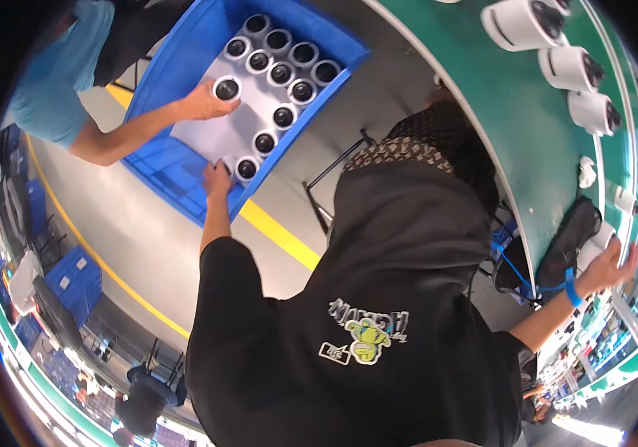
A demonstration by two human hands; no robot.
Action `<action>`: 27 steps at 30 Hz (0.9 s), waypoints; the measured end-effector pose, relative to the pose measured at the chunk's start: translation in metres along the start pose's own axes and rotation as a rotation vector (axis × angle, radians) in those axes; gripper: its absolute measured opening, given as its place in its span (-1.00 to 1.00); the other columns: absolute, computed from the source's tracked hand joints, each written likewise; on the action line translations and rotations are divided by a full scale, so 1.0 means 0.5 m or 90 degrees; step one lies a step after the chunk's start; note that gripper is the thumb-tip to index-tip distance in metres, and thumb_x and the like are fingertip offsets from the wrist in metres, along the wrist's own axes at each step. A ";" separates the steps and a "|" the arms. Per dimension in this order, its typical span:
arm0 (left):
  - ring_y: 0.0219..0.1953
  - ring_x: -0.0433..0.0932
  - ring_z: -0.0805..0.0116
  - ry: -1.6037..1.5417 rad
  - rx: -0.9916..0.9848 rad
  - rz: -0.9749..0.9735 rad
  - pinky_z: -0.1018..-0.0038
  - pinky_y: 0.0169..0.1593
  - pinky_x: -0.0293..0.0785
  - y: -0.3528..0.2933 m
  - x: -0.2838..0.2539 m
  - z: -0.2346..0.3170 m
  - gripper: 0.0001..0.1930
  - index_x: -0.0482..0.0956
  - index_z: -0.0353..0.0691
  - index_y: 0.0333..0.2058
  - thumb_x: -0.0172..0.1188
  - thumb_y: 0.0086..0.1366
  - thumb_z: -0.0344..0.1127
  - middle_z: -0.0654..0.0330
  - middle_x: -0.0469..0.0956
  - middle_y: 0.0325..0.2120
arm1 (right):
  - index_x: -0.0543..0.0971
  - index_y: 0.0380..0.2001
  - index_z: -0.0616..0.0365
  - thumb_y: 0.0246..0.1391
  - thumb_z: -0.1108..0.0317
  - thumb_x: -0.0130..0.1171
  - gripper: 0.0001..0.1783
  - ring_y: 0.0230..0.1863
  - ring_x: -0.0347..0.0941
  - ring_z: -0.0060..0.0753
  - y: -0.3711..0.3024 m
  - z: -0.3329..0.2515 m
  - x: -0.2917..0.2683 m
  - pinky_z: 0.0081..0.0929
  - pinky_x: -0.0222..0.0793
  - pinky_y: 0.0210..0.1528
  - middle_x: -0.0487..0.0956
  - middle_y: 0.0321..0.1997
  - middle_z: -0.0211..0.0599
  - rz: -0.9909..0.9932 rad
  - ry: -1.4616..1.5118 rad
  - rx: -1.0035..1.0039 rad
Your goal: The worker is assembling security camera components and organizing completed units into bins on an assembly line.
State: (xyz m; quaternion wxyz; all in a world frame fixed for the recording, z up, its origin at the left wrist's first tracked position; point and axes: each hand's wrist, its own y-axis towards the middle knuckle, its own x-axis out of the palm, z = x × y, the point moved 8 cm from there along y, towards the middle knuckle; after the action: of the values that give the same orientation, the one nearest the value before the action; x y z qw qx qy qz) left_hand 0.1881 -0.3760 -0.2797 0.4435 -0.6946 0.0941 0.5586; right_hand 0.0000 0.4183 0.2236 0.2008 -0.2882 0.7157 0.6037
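My left hand is inside the near end of a blue plastic bin. Its fingers curl round something small and partly hidden, white and dark. Beside it, white cylindrical cameras with black lenses stand upright in rows on a white sheet. Over at the right, my right hand is open above the green workbench, fingers apart, close to a white camera on its side. A blue wrist strap circles that wrist.
A co-worker's hand holds a white camera over the bin. Several white cameras lie along the bench, with a black pouch nearer me. A yellow floor line runs beneath the bin.
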 end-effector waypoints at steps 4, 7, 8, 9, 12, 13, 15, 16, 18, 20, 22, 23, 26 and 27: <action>-0.06 0.44 0.02 0.118 0.194 0.010 0.16 0.02 0.35 0.030 0.014 0.036 -0.60 0.55 -0.20 -0.23 0.35 -0.05 -0.17 -0.03 0.53 -0.23 | 0.41 0.03 0.40 -0.17 0.04 0.41 -0.21 0.01 0.41 0.07 0.017 0.256 0.083 -0.11 0.35 0.02 0.48 -0.04 0.18 -0.128 -0.236 0.006; -0.21 0.52 -0.10 -0.154 0.265 0.075 0.13 -0.05 0.38 -0.015 -0.063 0.079 -0.62 0.56 -0.34 -0.21 0.29 0.00 -0.25 -0.07 0.59 -0.30 | 0.40 0.07 0.32 -0.13 -0.01 0.37 -0.20 0.12 0.36 0.11 0.000 0.157 0.177 -0.14 0.28 0.14 0.43 0.07 0.23 -0.257 -0.148 0.054; -0.13 0.51 -0.08 -0.094 0.229 0.169 0.15 0.01 0.37 -0.030 -0.083 0.035 -0.59 0.53 -0.37 -0.12 0.26 0.06 -0.27 -0.05 0.58 -0.23 | 0.32 0.13 0.33 -0.14 -0.02 0.38 -0.12 0.15 0.31 0.07 -0.033 0.185 0.216 -0.14 0.31 0.12 0.38 0.12 0.18 -0.231 0.023 0.204; -0.10 0.50 -0.06 -0.126 0.232 0.243 0.17 0.02 0.37 -0.061 -0.119 0.087 -0.60 0.52 -0.37 -0.10 0.25 0.10 -0.27 -0.03 0.57 -0.20 | 0.25 0.17 0.34 -0.14 -0.03 0.39 -0.06 0.17 0.27 0.04 -0.033 0.181 0.222 -0.14 0.29 0.13 0.31 0.16 0.11 -0.191 0.069 0.258; -0.06 0.48 0.02 -0.256 0.244 0.393 0.22 0.01 0.39 -0.160 -0.231 0.212 -0.67 0.52 -0.33 -0.09 0.18 0.20 -0.31 0.03 0.54 -0.13 | 0.24 0.17 0.34 -0.15 -0.01 0.41 -0.06 0.15 0.26 -0.02 0.003 0.139 0.211 -0.22 0.33 0.09 0.22 0.19 0.12 -0.151 -0.019 0.206; -0.09 0.50 0.06 -0.290 0.278 0.414 0.27 -0.01 0.41 -0.189 -0.261 0.257 -0.72 0.52 -0.32 -0.11 0.16 0.23 -0.34 0.04 0.54 -0.15 | 0.24 0.16 0.34 -0.16 0.01 0.41 -0.07 0.15 0.26 -0.05 0.018 0.127 0.213 -0.26 0.35 0.06 0.20 0.20 0.13 -0.137 -0.097 0.153; -0.12 0.50 0.10 -0.343 0.334 0.448 0.29 -0.03 0.41 -0.234 -0.291 0.314 -0.74 0.53 -0.33 -0.12 0.15 0.23 -0.36 0.05 0.55 -0.17 | 0.24 0.16 0.36 -0.19 0.00 0.43 -0.04 0.18 0.24 -0.02 0.044 0.135 0.237 -0.21 0.29 0.14 0.17 0.22 0.16 -0.107 0.017 0.194; -0.14 0.50 0.12 -0.381 0.325 0.438 0.31 -0.05 0.41 -0.255 -0.299 0.349 -0.75 0.53 -0.32 -0.13 0.16 0.22 -0.40 0.05 0.56 -0.19 | 0.24 0.15 0.38 -0.20 -0.01 0.44 -0.03 0.18 0.23 -0.02 0.058 0.141 0.261 -0.20 0.26 0.17 0.20 0.21 0.14 -0.109 0.121 0.232; -0.14 0.50 0.13 -0.427 0.405 0.409 0.32 -0.06 0.41 -0.299 -0.305 0.461 -0.78 0.54 -0.30 -0.16 0.15 0.20 -0.43 0.05 0.56 -0.20 | 0.29 0.10 0.40 -0.26 0.05 0.49 -0.05 0.17 0.31 -0.20 0.092 0.129 0.325 -0.37 0.39 0.06 0.35 0.15 0.07 -0.167 0.048 0.068; -0.19 0.52 0.18 -0.509 0.544 0.338 0.34 -0.08 0.41 -0.375 -0.332 0.604 -0.83 0.55 -0.28 -0.24 0.17 0.16 -0.50 0.10 0.56 -0.27 | 0.05 0.27 0.40 -0.23 -0.05 0.46 0.17 0.33 0.15 -0.06 0.107 0.098 0.382 -0.22 0.21 0.24 0.21 0.29 0.14 -0.287 0.111 0.096; -0.22 0.52 0.15 -0.556 0.649 0.278 0.36 -0.10 0.43 -0.471 -0.362 0.714 -0.81 0.54 -0.27 -0.26 0.16 0.11 -0.57 0.11 0.56 -0.29 | 0.10 0.25 0.41 -0.29 -0.03 0.50 0.17 0.13 0.38 -0.18 0.095 0.101 0.458 -0.36 0.32 0.12 0.40 0.14 -0.01 -0.319 0.193 0.173; -0.22 0.52 0.13 -0.566 0.706 0.244 0.36 -0.10 0.44 -0.515 -0.375 0.757 -0.77 0.53 -0.28 -0.24 0.17 0.08 -0.59 0.09 0.55 -0.29 | 0.15 0.23 0.41 -0.31 -0.01 0.51 0.15 0.04 0.45 -0.24 0.084 0.126 0.503 -0.41 0.37 0.07 0.47 0.08 -0.09 -0.335 0.281 0.250; -0.22 0.54 0.08 -0.640 0.812 0.221 0.33 -0.12 0.48 -0.607 -0.404 0.794 -0.68 0.52 -0.30 -0.19 0.23 0.01 -0.60 0.02 0.55 -0.27 | 0.32 0.10 0.34 -0.29 0.11 0.52 -0.08 0.06 0.40 -0.31 0.080 0.065 0.482 -0.38 0.38 0.06 0.42 0.10 -0.07 -0.316 0.318 0.175; -0.21 0.54 0.08 -0.675 0.831 0.193 0.33 -0.11 0.48 -0.619 -0.413 0.807 -0.66 0.52 -0.31 -0.18 0.25 0.00 -0.58 0.02 0.55 -0.26 | 0.37 0.07 0.27 -0.30 0.15 0.53 -0.14 -0.05 0.46 -0.40 0.086 0.086 0.430 -0.40 0.38 0.06 0.50 -0.01 -0.23 -0.230 0.357 0.136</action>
State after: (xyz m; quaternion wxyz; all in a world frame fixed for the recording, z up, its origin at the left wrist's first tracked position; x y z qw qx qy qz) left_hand 0.0282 0.0220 0.0630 0.6609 0.0734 0.2692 0.6967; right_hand -0.1929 0.4285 0.1108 0.1290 -0.5421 0.7395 0.3775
